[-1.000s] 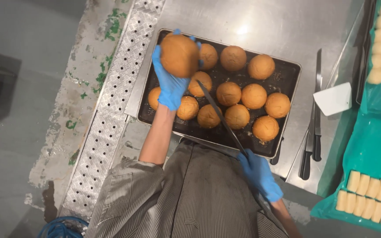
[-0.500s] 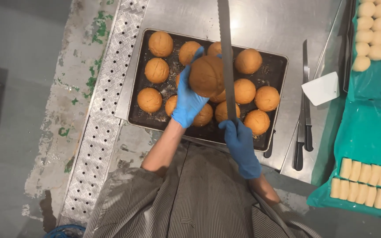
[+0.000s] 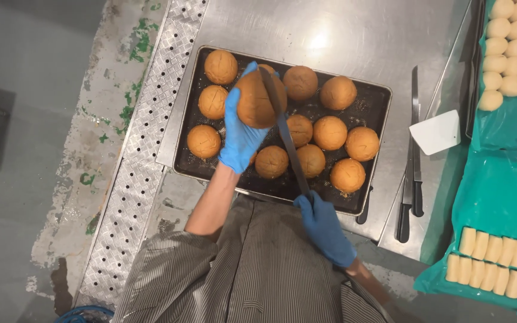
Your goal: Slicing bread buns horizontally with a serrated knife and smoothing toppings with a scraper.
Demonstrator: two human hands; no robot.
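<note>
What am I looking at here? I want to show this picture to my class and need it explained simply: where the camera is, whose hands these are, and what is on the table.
The camera sits on the person's head and looks straight down, so you see their own arms and striped top from above. Both hands wear blue gloves. The left hand holds up a round brown bun. The right hand grips a long knife whose blade lies across that bun. Below is a dark baking tray with more buns of the same kind, on a steel table. To the right lie two spare knives and a white scraper. Further right, pale dough pieces rest on green sheets.
</note>
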